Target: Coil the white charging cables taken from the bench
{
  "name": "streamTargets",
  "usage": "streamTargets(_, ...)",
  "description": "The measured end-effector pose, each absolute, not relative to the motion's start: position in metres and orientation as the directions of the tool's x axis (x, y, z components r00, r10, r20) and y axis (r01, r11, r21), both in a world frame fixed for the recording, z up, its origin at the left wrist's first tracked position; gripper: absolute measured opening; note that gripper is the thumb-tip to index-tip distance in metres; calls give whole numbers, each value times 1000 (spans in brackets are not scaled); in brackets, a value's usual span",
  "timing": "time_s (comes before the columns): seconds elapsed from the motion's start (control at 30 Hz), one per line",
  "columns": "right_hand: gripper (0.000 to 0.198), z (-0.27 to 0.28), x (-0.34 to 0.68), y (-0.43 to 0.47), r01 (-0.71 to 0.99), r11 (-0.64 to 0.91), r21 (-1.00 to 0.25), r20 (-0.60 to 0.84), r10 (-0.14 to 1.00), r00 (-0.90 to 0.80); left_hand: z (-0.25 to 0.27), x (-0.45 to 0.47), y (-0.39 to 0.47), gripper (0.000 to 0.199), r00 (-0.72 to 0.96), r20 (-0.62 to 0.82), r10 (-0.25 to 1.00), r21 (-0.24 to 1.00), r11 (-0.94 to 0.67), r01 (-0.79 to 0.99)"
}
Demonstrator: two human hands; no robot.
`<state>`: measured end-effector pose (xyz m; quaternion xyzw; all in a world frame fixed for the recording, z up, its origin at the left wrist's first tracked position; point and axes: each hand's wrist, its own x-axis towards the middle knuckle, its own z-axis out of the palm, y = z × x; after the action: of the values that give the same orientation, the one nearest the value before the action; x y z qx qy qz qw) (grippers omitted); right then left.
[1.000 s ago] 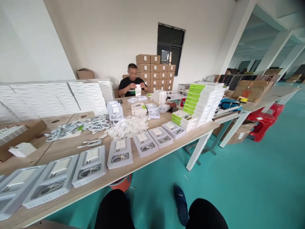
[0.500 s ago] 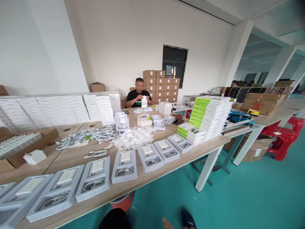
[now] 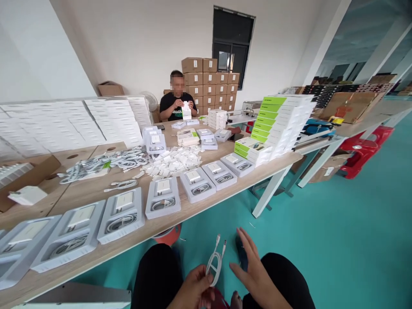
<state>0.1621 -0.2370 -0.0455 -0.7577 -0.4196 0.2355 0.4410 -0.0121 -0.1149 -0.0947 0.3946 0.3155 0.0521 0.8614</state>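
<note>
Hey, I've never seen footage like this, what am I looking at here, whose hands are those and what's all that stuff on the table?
This is one picture from a camera worn on a person's head, looking forward and down, so the hands at the bottom are the wearer's own, above their dark-clad knees. The left hand pinches a coiled white cable, its two plug ends pointing up. The right hand is open beside it, not touching the cable. Ahead stands a long wooden table with a row of grey trays along its near edge, each holding a white block and a coiled cable. Behind them lie loose cables, a heap of small white pieces and stacked green-and-white boxes. At the far end a co-worker sits handling a white box.
</note>
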Motion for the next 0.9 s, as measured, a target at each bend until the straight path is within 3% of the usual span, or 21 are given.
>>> streamTargets(0.07,76,-72,153,-244,-3,-234,-972,-195,801,566,-107,-10,-122,57,785,-483,388,775,607,177)
streamTargets(0.13,71,-95,141,-247,-269,-199,-942,-314,805,503,-116,-10,-129,56,792,-463,398,829,511,229)
streamTargets(0.23,46,-113,125,-244,-340,-167,-925,-320,827,463,-117,-11,-137,53,808,-523,271,751,596,285)
streamTargets(0.33,38,-116,120,-239,-365,-139,-921,-281,884,374,-111,-11,-138,55,797,-604,-12,489,784,382)
streamTargets(0.37,39,-117,121,-238,-366,-147,-919,-285,890,357,-109,-10,-137,56,779,-626,-49,438,804,402)
streamTargets(0.43,50,-119,124,-238,-282,-220,-934,-326,848,418,-110,-8,-135,58,734,-678,31,450,807,382)
streamTargets(0.53,65,-120,132,-239,142,-374,-917,-206,746,634,-115,-7,-134,63,645,-718,262,585,729,355)
streamTargets(0.6,55,-116,136,-239,481,-377,-792,-21,803,595,-118,-7,-134,65,614,-726,309,631,654,417)
streamTargets(0.67,37,-110,137,-236,716,-285,-638,90,895,437,-119,-8,-135,65,611,-724,319,651,607,455)
streamTargets(0.77,24,-104,135,-230,887,-207,-412,135,949,284,-120,-9,-135,62,608,-720,333,659,603,450)
streamTargets(0.9,27,-97,127,-224,954,-252,-159,63,962,265,-125,-9,-135,64,558,-752,351,629,637,446)
